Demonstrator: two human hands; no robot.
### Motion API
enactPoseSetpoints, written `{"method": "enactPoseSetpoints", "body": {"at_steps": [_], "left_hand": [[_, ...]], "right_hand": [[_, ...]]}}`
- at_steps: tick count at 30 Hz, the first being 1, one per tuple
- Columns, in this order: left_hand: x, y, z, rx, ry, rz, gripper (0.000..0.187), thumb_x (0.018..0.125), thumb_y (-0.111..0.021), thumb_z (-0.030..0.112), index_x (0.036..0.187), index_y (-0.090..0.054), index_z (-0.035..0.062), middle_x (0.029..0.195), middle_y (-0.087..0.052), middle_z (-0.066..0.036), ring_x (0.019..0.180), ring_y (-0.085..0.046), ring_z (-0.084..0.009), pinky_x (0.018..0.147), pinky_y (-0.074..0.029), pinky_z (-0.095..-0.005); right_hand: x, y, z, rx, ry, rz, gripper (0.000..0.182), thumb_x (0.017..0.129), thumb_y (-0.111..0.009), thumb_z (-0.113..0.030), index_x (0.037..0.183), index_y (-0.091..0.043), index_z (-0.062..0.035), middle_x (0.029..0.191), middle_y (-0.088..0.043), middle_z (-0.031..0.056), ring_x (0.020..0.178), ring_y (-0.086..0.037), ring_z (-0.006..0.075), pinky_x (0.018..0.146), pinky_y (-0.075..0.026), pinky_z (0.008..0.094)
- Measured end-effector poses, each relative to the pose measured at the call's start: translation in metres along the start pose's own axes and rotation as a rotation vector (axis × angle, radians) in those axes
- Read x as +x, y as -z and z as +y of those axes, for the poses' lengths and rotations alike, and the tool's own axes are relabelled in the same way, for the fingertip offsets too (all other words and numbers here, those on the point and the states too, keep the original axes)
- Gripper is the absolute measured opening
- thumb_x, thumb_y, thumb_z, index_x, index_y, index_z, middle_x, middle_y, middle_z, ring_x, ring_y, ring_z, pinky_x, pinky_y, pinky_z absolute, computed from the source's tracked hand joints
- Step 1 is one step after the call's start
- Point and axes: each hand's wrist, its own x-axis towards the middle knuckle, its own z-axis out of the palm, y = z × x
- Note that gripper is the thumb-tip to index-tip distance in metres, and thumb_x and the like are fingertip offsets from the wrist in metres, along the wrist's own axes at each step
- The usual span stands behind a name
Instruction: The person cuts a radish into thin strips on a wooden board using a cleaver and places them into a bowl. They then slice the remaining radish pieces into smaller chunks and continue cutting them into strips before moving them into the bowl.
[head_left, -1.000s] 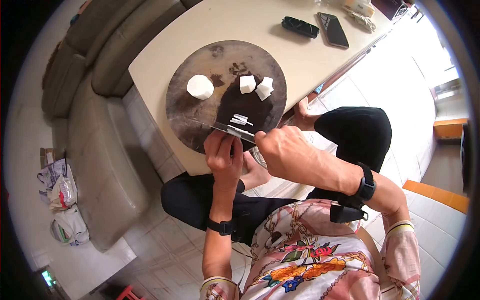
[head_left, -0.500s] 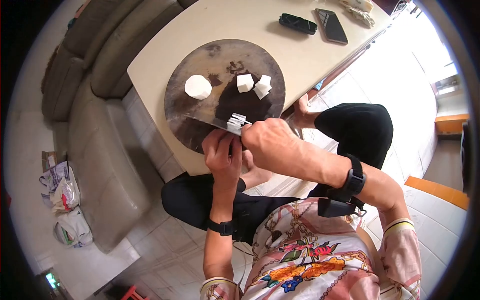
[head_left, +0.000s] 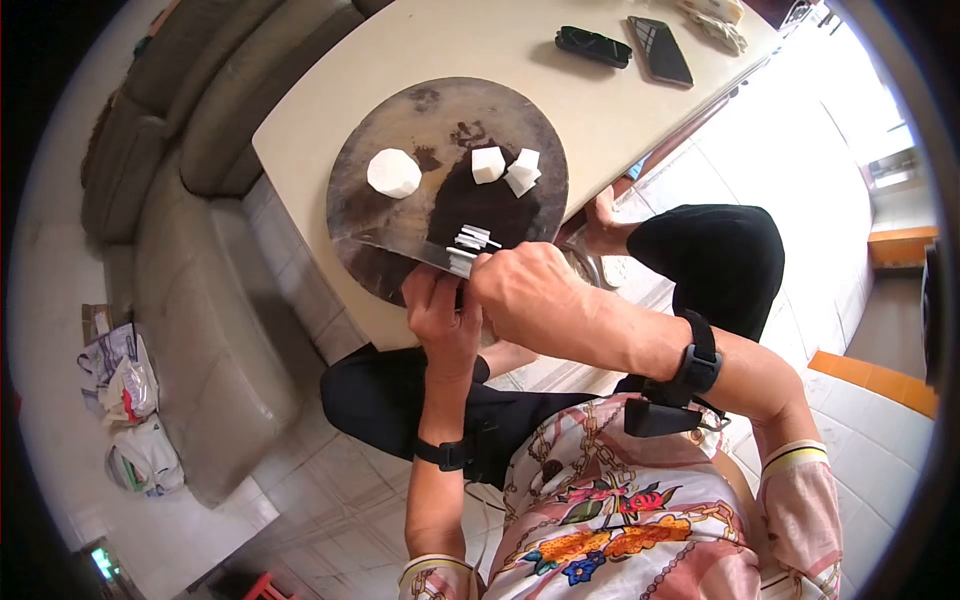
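A knife lies across the near part of a round dark board, its handle inside my right hand, which is closed round it. Close against the blade is my left hand, with bent fingers at the board's near edge; what its fingertips press on is hidden. Thin white strips stand beside the blade, in front of my right hand. Farther back on the board are a large round white piece, a white block and several overlapping white pieces.
The board rests on a cream table. A black case, a phone and a crumpled bag lie at its far right. A grey sofa stands on the left, with bags beyond it.
My right hand and the knife have shifted slightly, and more of the blade's flat side shows. White strips now show on both sides of the blade's upper edge. My left hand has barely moved.
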Motion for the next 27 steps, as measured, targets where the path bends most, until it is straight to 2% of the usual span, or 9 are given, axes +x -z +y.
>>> {"method": "enactPoseSetpoints", "body": {"at_steps": [5, 11, 15, 17, 19, 21, 27], "left_hand": [[0.001, 0.0, 0.003, -0.008, 0.02, 0.022, 0.018, 0.069, -0.073, -0.004, 0.086, -0.067, -0.001, 0.097, -0.063, -0.013, 0.09, -0.059, -0.0335, 0.078, -0.048, -0.0419], [0.002, 0.0, 0.003, 0.012, 0.007, 0.018, 0.02, 0.067, -0.073, -0.006, 0.086, -0.067, -0.0011, 0.096, -0.063, -0.013, 0.088, -0.059, -0.0337, 0.077, -0.049, -0.0414], [0.002, 0.0, 0.004, 0.011, 0.021, 0.023, 0.022, 0.066, -0.073, -0.005, 0.086, -0.067, -0.0006, 0.096, -0.063, -0.013, 0.088, -0.059, -0.0339, 0.077, -0.049, -0.0411], [0.0, -0.001, 0.002, 0.007, 0.019, 0.026, 0.022, 0.066, -0.073, -0.005, 0.086, -0.066, -0.0005, 0.096, -0.063, -0.013, 0.088, -0.059, -0.0336, 0.077, -0.049, -0.0411], [-0.001, 0.0, 0.003, 0.005, 0.018, 0.031, 0.022, 0.066, -0.073, -0.005, 0.086, -0.066, -0.0004, 0.095, -0.063, -0.012, 0.088, -0.059, -0.0333, 0.077, -0.049, -0.0411], [0.001, -0.001, 0.005, -0.017, 0.035, 0.033, 0.021, 0.067, -0.073, -0.005, 0.087, -0.066, -0.0004, 0.096, -0.063, -0.012, 0.089, -0.06, -0.0324, 0.078, -0.049, -0.0405], [-0.001, -0.002, 0.0, 0.013, 0.007, 0.031, 0.019, 0.069, -0.073, -0.006, 0.086, -0.066, -0.0009, 0.097, -0.064, -0.013, 0.089, -0.06, -0.0327, 0.077, -0.05, -0.0406]], "right_hand": [[-0.014, 0.005, 0.005, 0.034, -0.025, 0.014, 0.014, 0.067, -0.064, -0.003, 0.074, -0.056, 0.006, 0.06, -0.06, 0.0228, 0.059, -0.065, 0.0383, 0.053, -0.051, 0.0435], [-0.031, 0.02, -0.003, 0.021, -0.049, -0.075, 0.014, 0.067, -0.061, 0.0, 0.075, -0.054, 0.0065, 0.057, -0.058, 0.0207, 0.058, -0.064, 0.0383, 0.052, -0.05, 0.0436], [-0.018, 0.01, -0.003, -0.001, -0.006, -0.032, 0.014, 0.066, -0.062, -0.001, 0.075, -0.055, 0.0064, 0.059, -0.059, 0.0204, 0.059, -0.065, 0.0379, 0.053, -0.051, 0.0427], [-0.005, 0.002, -0.003, -0.015, -0.02, -0.012, 0.007, 0.065, -0.065, -0.006, 0.068, -0.064, 0.0001, 0.065, -0.063, 0.0182, 0.063, -0.068, 0.0331, 0.055, -0.053, 0.0391], [0.001, -0.002, 0.0, -0.041, -0.039, -0.007, 0.007, 0.065, -0.065, -0.006, 0.068, -0.065, 0.0002, 0.066, -0.064, 0.0187, 0.063, -0.068, 0.0338, 0.056, -0.054, 0.0401], [-0.002, 0.003, 0.005, 0.046, -0.004, 0.047, 0.013, 0.066, -0.065, -0.004, 0.07, -0.056, 0.0047, 0.061, -0.06, 0.0233, 0.059, -0.065, 0.0387, 0.054, -0.052, 0.0436], [-0.026, 0.017, 0.002, 0.045, -0.044, -0.041, 0.014, 0.068, -0.063, -0.002, 0.073, -0.053, 0.0056, 0.059, -0.058, 0.0232, 0.058, -0.064, 0.0396, 0.051, -0.05, 0.0455]]}}
